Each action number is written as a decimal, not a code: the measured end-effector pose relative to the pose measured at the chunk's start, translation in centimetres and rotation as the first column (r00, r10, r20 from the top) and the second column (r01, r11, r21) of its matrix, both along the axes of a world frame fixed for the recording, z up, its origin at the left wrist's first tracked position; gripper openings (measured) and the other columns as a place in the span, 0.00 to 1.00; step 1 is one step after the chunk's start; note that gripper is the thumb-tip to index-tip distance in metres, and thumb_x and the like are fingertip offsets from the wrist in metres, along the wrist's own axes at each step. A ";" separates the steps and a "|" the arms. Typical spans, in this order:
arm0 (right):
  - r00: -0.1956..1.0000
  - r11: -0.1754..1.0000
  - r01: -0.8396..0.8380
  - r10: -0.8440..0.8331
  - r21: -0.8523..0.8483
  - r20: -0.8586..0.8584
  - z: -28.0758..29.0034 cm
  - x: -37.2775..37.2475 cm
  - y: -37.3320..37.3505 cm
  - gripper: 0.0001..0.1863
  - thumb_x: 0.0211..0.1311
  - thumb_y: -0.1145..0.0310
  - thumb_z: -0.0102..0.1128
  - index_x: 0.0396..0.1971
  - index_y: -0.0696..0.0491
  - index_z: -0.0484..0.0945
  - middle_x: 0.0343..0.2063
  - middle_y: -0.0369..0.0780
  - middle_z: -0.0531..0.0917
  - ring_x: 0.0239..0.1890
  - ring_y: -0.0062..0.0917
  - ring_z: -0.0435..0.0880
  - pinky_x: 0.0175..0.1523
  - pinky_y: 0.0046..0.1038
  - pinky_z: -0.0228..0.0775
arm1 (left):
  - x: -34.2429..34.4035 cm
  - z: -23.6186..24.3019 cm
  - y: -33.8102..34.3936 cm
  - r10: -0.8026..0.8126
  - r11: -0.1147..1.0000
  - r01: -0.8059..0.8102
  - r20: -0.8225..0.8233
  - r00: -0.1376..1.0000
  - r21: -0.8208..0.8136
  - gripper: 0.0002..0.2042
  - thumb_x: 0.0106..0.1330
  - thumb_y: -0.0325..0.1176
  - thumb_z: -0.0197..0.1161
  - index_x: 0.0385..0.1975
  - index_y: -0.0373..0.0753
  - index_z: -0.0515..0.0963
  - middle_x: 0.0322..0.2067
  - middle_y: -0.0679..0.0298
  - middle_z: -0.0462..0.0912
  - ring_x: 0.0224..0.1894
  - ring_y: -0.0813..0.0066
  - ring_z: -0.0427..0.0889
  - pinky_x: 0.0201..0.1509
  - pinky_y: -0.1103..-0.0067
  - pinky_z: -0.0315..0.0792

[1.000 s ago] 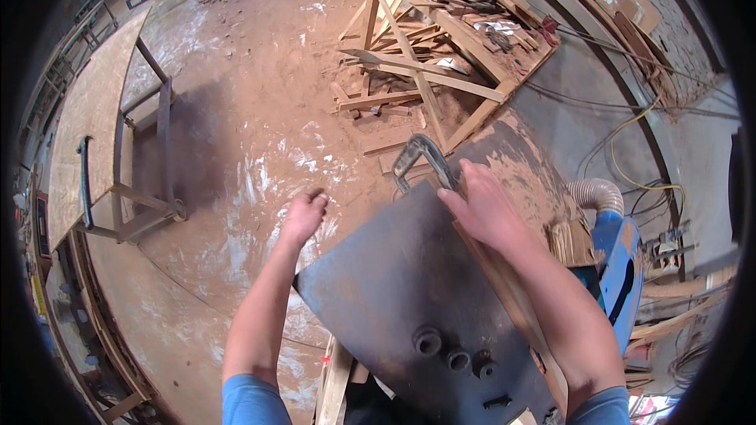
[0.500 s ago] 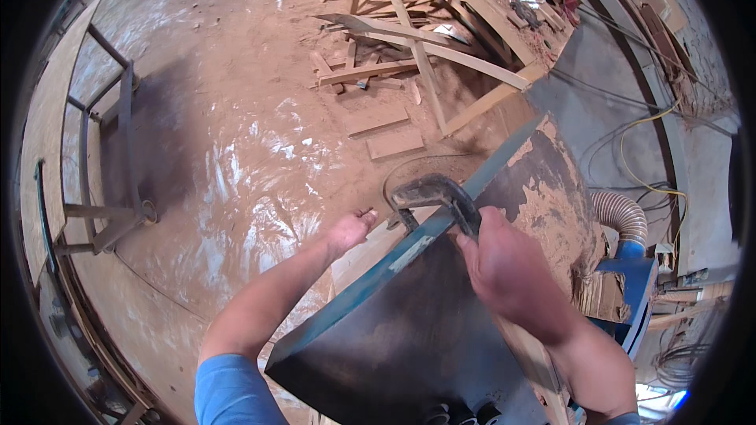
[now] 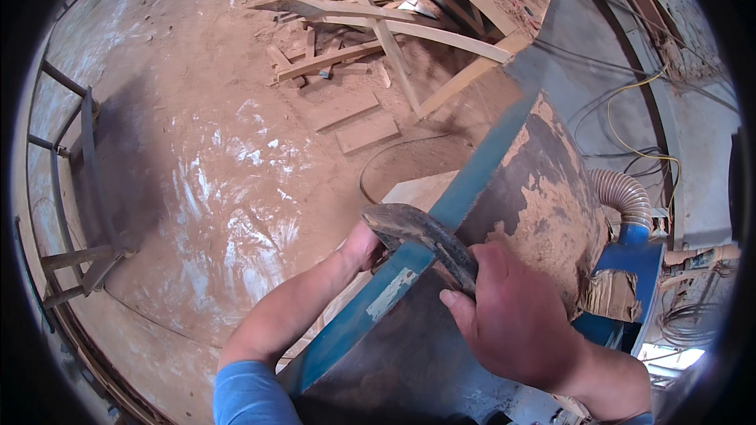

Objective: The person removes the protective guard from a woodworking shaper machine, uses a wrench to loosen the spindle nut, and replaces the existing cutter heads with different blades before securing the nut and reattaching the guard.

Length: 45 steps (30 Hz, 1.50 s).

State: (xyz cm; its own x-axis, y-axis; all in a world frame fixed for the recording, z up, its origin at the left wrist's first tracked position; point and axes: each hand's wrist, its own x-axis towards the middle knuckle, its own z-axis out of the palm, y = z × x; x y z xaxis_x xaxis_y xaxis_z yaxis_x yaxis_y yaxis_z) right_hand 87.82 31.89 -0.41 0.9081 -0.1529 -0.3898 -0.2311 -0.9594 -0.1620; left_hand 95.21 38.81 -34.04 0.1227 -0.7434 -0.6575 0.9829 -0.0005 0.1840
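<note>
Clamp [image 3: 417, 228] straddles the teal edge [image 3: 482, 169] of the tabletop [image 3: 394, 370]. My right hand [image 3: 512, 311] grips its near end; left hand [image 3: 361, 247] is at the far end, grip hidden, can't tell. I'd hold it square.

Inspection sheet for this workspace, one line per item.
Surface: dark metal tabletop with teal edge; brown dust toward the far right.
Job's things: dark clamp spanning the edge; contact unclear.
Clutter: wood pile beyond, loose board on floor.
Grip: right hand around the clamp's near end; left hand at its far end, fingers partly hidden.
Cables: yellow cable and dark cables, right side.
Surroundings: dusty floor, ribbed hose on blue machine.
</note>
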 end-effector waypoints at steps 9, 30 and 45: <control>0.987 0.977 0.151 -0.141 0.152 -0.075 0.4 0.0 0.0 0.20 0.64 0.67 0.61 0.47 0.64 0.65 0.35 0.53 0.76 0.35 0.51 0.79 0.40 0.48 0.70 | 1.5 -4.0 -3.5 -0.498 0.841 0.537 0.305 0.812 -0.058 0.09 0.70 0.34 0.57 0.41 0.38 0.81 0.25 0.68 0.82 0.24 0.79 0.80 0.27 0.79 0.75; 0.952 0.994 -0.030 -0.003 0.104 0.306 -2.5 -2.0 -0.8 0.16 0.60 0.71 0.47 0.44 0.68 0.70 0.36 0.51 0.78 0.36 0.36 0.80 0.35 0.28 0.71 | 0.5 -7.6 0.0 -0.396 0.887 0.459 0.433 0.809 -0.047 0.15 0.69 0.36 0.59 0.51 0.35 0.80 0.38 0.62 0.86 0.35 0.75 0.84 0.37 0.77 0.79; 0.916 0.998 0.032 -0.007 -0.057 0.402 -3.6 -2.3 0.1 0.20 0.58 0.68 0.50 0.47 0.67 0.72 0.38 0.48 0.80 0.38 0.32 0.81 0.38 0.27 0.70 | 2.2 -6.0 2.1 -0.466 0.870 0.487 0.446 0.764 0.075 0.15 0.69 0.36 0.58 0.50 0.34 0.80 0.37 0.63 0.85 0.35 0.77 0.83 0.36 0.77 0.78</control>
State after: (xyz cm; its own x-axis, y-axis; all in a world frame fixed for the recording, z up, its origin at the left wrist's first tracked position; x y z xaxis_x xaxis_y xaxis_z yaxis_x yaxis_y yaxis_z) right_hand 85.48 31.94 -4.00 0.9827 -0.1842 0.0176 -0.1778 -0.9663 -0.1863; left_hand 97.43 40.95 -40.04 0.0100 -0.8095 -0.5870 0.6729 -0.4287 0.6028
